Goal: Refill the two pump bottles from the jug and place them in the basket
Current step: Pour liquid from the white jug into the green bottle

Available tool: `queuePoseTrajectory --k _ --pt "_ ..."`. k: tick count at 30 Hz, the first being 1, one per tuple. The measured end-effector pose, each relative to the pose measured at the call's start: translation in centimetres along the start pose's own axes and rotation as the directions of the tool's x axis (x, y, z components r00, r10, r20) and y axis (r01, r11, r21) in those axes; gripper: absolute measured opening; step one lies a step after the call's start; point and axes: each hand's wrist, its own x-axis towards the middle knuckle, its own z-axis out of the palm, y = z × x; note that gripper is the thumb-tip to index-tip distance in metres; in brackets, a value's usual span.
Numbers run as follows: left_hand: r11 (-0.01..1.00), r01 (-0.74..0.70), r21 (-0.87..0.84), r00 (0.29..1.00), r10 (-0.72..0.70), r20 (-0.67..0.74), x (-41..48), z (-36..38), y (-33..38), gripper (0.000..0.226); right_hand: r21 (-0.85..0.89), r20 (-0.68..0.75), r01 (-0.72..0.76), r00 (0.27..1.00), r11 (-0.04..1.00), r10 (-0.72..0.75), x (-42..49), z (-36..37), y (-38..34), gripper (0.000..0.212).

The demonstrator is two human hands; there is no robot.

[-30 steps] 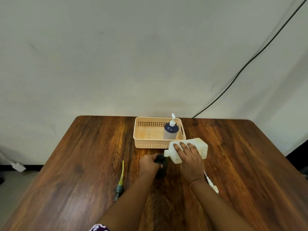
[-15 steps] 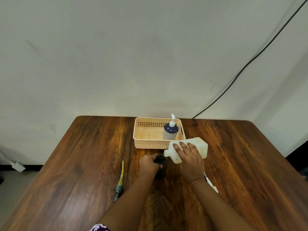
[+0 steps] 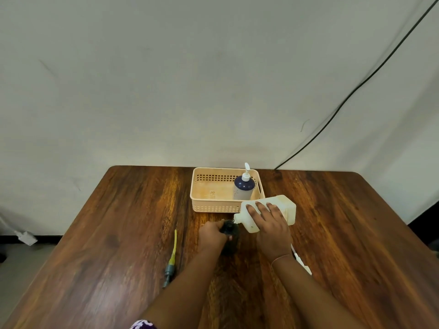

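Head view: at mid-worktop (image 3: 118,233), the right hand (image 3: 268,224) grips the tilted jug (image 3: 285,207) across its broad side, spout at the mouth of the dark bottle (image 3: 231,237), which the left hand (image 3: 211,236) clasps. The jug is probably stiff and liquid-heavy, the bottle light and easily tipped. Just behind, the basket (image 3: 213,206) holds one pump bottle (image 3: 243,188); a yellow-tubed pump (image 3: 172,257) and a white pump (image 3: 300,261) lie loose on either side.

No text, brand, number or sign can be read anywhere in the view. The dark blue pump bottle (image 3: 243,187) standing in the basket (image 3: 206,206) carries a few pale specks low on its side, and the basket's floor shows a small raised mark, but both are too small and blurred to make out as letters or figures.
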Motion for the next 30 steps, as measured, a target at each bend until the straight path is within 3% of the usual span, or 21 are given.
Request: queuePoseTrajectory --k 30 --pt "0.999 0.020 0.028 1.000 -0.020 -0.002 -0.61 -0.28 0.70 0.054 -0.031 -0.040 0.040 0.998 0.999 -0.041 -0.01 -0.06 0.27 0.071"
